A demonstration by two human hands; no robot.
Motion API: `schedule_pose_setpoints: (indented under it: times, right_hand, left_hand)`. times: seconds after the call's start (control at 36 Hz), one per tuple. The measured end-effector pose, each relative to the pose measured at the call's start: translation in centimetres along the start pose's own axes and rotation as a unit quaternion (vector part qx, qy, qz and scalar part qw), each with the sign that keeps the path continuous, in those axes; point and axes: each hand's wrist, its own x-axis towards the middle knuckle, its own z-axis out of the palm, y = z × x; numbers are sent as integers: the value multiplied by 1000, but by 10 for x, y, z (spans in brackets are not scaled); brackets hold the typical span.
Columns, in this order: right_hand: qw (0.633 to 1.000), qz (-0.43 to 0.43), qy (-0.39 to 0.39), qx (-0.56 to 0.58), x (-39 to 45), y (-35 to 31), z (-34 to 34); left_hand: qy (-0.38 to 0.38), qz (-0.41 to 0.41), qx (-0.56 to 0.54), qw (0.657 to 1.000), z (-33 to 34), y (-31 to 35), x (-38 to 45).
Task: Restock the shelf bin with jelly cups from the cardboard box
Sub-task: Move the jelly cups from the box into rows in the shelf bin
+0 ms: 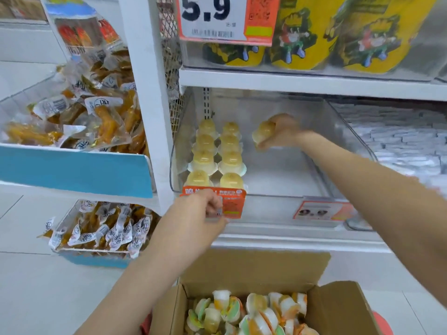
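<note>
The right hand (281, 131) reaches deep into the clear plastic shelf bin (348, 139), its fingers curled round one pale yellow domed jelly cup (263, 132) held above the bin's bare floor, right of the cups already placed and apart from them. Those stand dome-up in two neat rows of yellow jelly cups (217, 153) along the bin's left side, running from the near edge toward the far wall. The left hand (203, 211) is at the bin's near lip, fingers bent round the orange price label (233, 201) clipped there (how firmly it grips is hard to tell). Nearest the camera, the open brown cardboard box (338, 308) holds a loose heap of jelly cups with white, orange and green lids (251, 313). Left of the shelf post, wire baskets hold clear packets of brown snacks (101, 117).
</note>
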Motion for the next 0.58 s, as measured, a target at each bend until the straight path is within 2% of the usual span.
schedule_pose_setpoints:
  times: [0.19, 0.33, 0.47, 0.58]
  right_hand:
    - [998, 8, -11, 55, 35, 12, 31]
    - [994, -15, 40, 98, 33, 17, 43]
    - [978, -10, 55, 201, 32, 22, 46]
    - [979, -2, 53, 198, 32, 23, 48]
  left_hand:
    - [-3, 10, -5, 1000, -4, -2, 3]
    - [7, 8, 1, 1000, -4, -2, 4]
    - [14, 4, -1, 1000, -1, 0, 1]
    - [16, 2, -5, 1000, 0, 1, 1]
